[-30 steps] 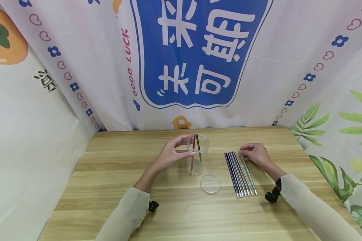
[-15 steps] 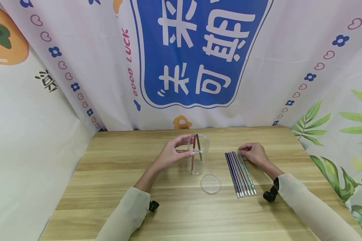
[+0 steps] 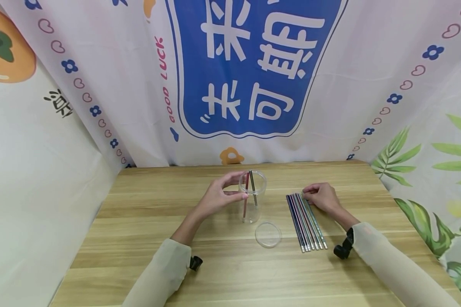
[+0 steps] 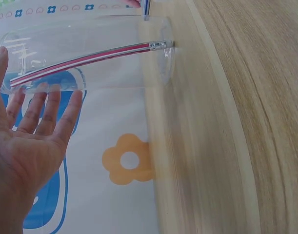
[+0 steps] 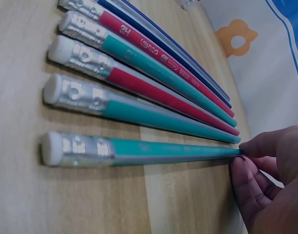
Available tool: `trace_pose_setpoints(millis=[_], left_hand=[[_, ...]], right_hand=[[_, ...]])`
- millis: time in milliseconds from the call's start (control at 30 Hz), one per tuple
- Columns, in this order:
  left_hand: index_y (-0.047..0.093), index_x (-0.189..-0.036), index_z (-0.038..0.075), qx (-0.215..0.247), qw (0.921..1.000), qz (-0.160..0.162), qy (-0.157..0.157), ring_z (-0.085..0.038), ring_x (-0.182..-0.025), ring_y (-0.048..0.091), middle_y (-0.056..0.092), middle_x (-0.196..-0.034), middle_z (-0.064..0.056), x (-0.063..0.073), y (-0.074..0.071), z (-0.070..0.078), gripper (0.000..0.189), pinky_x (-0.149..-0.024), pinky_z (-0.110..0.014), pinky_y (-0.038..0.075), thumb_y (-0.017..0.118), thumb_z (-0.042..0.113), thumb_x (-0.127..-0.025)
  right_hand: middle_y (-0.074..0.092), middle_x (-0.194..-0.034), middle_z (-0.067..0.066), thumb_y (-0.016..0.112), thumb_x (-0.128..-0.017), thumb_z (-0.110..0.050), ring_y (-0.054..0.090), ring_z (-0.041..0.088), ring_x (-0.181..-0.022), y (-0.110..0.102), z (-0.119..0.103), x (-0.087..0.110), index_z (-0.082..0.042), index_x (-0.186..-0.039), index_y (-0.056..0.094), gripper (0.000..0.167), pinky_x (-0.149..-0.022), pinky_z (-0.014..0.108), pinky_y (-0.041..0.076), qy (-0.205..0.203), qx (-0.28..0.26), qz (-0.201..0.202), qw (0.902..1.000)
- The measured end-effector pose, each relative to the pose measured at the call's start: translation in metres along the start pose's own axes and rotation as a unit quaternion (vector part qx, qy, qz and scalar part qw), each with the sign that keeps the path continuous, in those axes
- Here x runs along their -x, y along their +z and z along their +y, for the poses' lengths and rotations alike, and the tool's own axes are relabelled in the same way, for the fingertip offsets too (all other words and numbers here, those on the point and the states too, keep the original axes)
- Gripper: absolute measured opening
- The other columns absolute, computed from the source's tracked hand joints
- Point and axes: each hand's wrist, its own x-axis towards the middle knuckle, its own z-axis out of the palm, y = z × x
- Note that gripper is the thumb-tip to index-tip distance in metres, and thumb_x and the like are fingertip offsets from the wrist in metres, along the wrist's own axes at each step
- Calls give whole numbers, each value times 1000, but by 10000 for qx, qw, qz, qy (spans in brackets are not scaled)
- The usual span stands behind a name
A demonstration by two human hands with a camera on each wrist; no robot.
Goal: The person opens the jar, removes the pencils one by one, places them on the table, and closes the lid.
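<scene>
My left hand (image 3: 223,194) holds a tall clear plastic jar (image 3: 252,215) near its open top, thumb on the near side and fingers on the far side. Inside lean a red-striped pencil (image 4: 90,61) and a dark pencil (image 3: 253,189). To the right, several pencils (image 5: 139,73) lie side by side in a row, their white erasers toward the person. The thumb and fingertips of my right hand (image 3: 323,198) pinch the far end of the outermost green pencil (image 5: 173,150), which lies along the right side of the row.
A round clear lid (image 3: 268,234) lies flat on the wooden table (image 3: 230,277), between the jar and the pencil row. A printed curtain (image 3: 138,106) hangs behind the table's far edge.
My right hand has shifted slightly left, bringing the outermost green pencil up close against the row. The left hand and the jar have stayed in place.
</scene>
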Motion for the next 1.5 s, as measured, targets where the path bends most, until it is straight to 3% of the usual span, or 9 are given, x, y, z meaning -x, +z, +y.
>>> trace_pose_setpoints(millis=[233, 667, 833, 1067, 1300, 1367, 1500], left_hand=[[59, -148, 13, 7, 10000, -26, -4, -30, -132, 63, 67, -142, -9, 0, 0, 0, 65, -102, -36, 62, 88, 13, -89], [59, -148, 13, -4, 10000, -61, -9, -30, -131, 63, 67, -141, -10, -1, 0, 0, 65, -102, -36, 62, 88, 14, -90], [59, -149, 15, -18, 10000, -85, -38, -30, -132, 62, 67, -141, -9, 0, 0, 0, 66, -102, -37, 61, 88, 16, -90], [59, -149, 14, -48, 10000, -64, -6, -30, -133, 62, 67, -142, -9, 0, 0, 1, 66, -102, -37, 62, 88, 15, -90], [58, -149, 13, -61, 9999, -83, 1, -31, -133, 62, 66, -143, -10, -1, 0, -1, 66, -103, -37, 61, 87, 14, -90], [58, -149, 14, -70, 9999, -72, -28, -31, -133, 62, 66, -143, -9, 0, 0, -1, 66, -103, -38, 61, 87, 15, -90], [59, -149, 14, -69, 10000, -38, -40, -30, -132, 63, 67, -142, -9, 0, 0, -1, 66, -103, -38, 61, 87, 14, -90]], right_hand=[[77, -105, 24, 77, -95, -4, 73, 15, -72, 1, -1, 0, 7, -112, 75, 20, -64, 22, 65, -12, 27, 32, 10000], [75, -111, 25, 72, -98, -3, 73, 16, -78, -1, -5, 0, 7, -115, 73, 20, -66, 23, 66, 124, -154, 83, 9998], [76, -105, 21, 74, -98, -5, 71, 18, -78, -3, -13, 1, 5, -114, 75, 19, -62, 22, 62, -308, 198, 307, 9989], [79, -103, 17, 77, -96, -10, 72, 23, -85, -5, -30, 2, 3, -113, 77, 21, -68, 17, 58, -929, 481, 534, 9931], [77, -105, 21, 75, -98, -6, 74, 43, -95, -6, -52, 9, 4, -115, 75, 19, -77, 41, 68, -1084, -125, 368, 9933], [77, -105, 20, 75, -99, -7, 75, 39, -93, -7, -60, 11, 3, -115, 76, 19, -77, 41, 68, -1174, -208, 339, 9923], [78, -105, 18, 77, -98, -10, 75, 24, -85, -7, -78, 15, 1, -114, 77, 19, -73, 31, 68, -1385, -289, 326, 9894]])
